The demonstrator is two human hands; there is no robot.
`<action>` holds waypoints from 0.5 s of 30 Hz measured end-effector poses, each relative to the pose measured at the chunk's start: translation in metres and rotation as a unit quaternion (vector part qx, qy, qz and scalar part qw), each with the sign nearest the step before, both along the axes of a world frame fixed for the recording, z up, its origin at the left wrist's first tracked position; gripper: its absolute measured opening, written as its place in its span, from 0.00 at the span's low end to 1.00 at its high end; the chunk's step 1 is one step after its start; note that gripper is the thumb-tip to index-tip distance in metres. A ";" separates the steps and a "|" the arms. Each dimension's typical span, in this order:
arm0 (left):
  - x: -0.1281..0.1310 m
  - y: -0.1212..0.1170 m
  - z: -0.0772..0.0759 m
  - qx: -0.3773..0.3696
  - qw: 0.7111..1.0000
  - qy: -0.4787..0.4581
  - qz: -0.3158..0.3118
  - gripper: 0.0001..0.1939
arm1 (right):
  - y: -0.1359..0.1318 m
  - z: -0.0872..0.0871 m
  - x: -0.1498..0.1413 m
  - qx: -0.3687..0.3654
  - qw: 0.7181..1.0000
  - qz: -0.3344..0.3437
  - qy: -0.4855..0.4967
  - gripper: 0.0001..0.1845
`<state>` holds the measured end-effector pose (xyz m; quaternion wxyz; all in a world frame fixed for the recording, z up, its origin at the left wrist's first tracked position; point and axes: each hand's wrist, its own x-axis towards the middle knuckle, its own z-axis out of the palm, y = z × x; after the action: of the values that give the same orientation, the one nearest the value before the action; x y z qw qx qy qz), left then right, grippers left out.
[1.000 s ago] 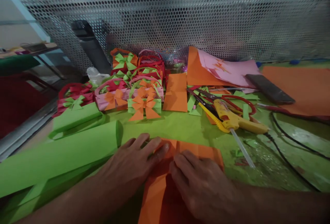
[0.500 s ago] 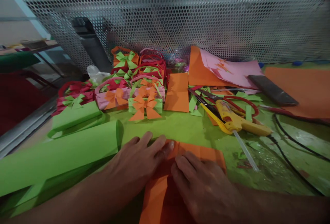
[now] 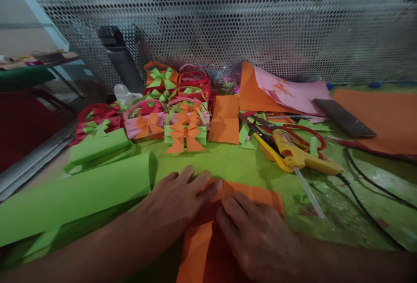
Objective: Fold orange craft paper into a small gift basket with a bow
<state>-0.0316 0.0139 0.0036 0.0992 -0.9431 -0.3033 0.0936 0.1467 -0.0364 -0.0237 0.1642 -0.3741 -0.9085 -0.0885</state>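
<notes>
A folded orange paper sheet [image 3: 257, 196] lies on the green table top [image 3: 228, 161] right in front of me. My left hand [image 3: 176, 204] rests flat on its left part, fingers stretched out and pressing down. My right hand [image 3: 254, 235] lies flat on the paper's middle, fingers together and extended. Neither hand grips anything; both only press the sheet.
A rolled green sheet [image 3: 74, 196] lies at my left. Behind are several small paper baskets with bows [image 3: 182, 126], an orange folded piece [image 3: 224, 120], a yellow glue gun [image 3: 299, 154] with black cord, red-handled scissors [image 3: 293, 131], pink and orange sheets [image 3: 286, 89], a dark phone [image 3: 345, 118], a perforated metal wall [image 3: 228, 18].
Almost nothing has changed. Both hands stay flat on the orange paper; the view has shifted slightly, so everything sits a little lower and to the right.
</notes>
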 end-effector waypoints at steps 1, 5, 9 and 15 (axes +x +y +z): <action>-0.002 -0.001 -0.001 -0.003 1.000 -0.002 0.000 0.26 | 0.000 0.000 0.000 0.000 1.000 -0.001 -0.002 0.06; -0.009 -0.005 -0.003 -0.021 1.000 -0.004 0.004 0.29 | 0.000 0.001 0.000 -0.014 1.000 0.001 -0.012 0.11; -0.006 -0.004 0.001 -0.015 1.000 -0.007 -0.002 0.29 | 0.001 -0.001 0.000 -0.003 1.000 0.000 -0.011 0.11; 0.002 -0.001 0.011 -0.019 1.000 0.009 -0.006 0.25 | 0.000 -0.001 0.000 0.003 1.000 0.002 -0.001 0.08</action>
<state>-0.0296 0.0125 0.0142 0.0849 -0.9457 -0.2950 0.1070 0.1463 -0.0363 -0.0242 0.1649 -0.3718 -0.9090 -0.0916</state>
